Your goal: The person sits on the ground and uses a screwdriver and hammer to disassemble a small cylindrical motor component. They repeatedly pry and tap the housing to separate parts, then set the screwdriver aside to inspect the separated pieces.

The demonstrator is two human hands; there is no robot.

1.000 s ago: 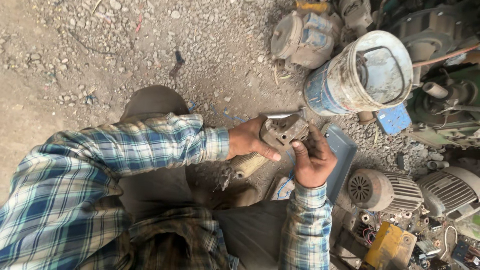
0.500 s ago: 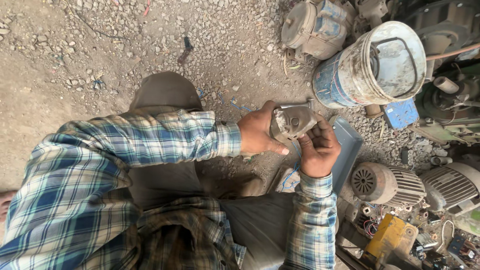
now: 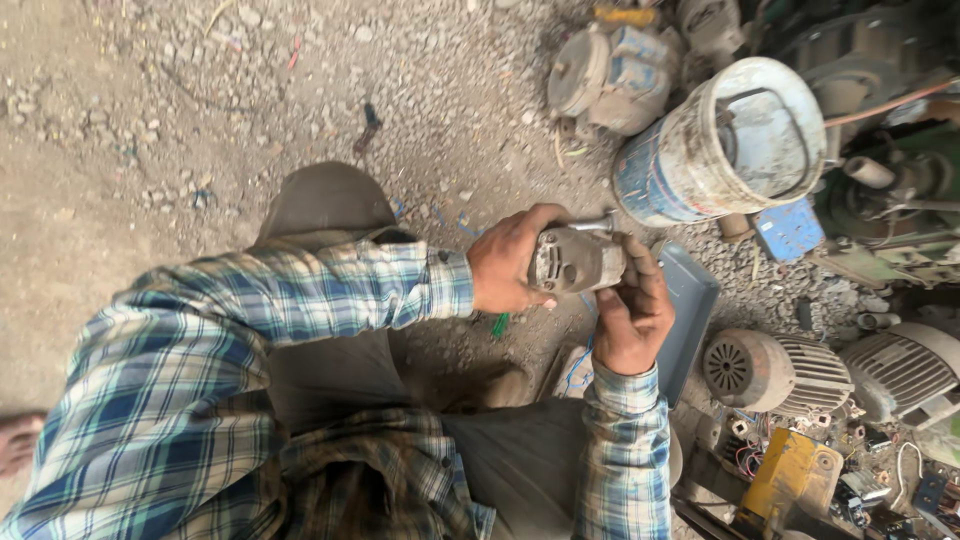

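A small dirty grey metal motor part point(image 3: 575, 260) is held up in front of me by both hands, above my knees. My left hand point(image 3: 512, 262) wraps around its left end. From below and to the right, my right hand point(image 3: 632, 312) grips the other end with the fingers curled over it. A short metal shaft sticks out of the part at the top right. Both sleeves are blue and white plaid.
A dented blue and white bucket point(image 3: 722, 145) lies on gravel at upper right, beside an old motor point(image 3: 605, 75). Ribbed grey electric motors point(image 3: 770, 370) and a yellow box point(image 3: 790, 475) crowd the right side. A blue-grey flat panel point(image 3: 685, 310) lies under my right hand.
The part was turned in my hands; it now lies end-on with its round face toward me. Both hands stayed on it and rose slightly.
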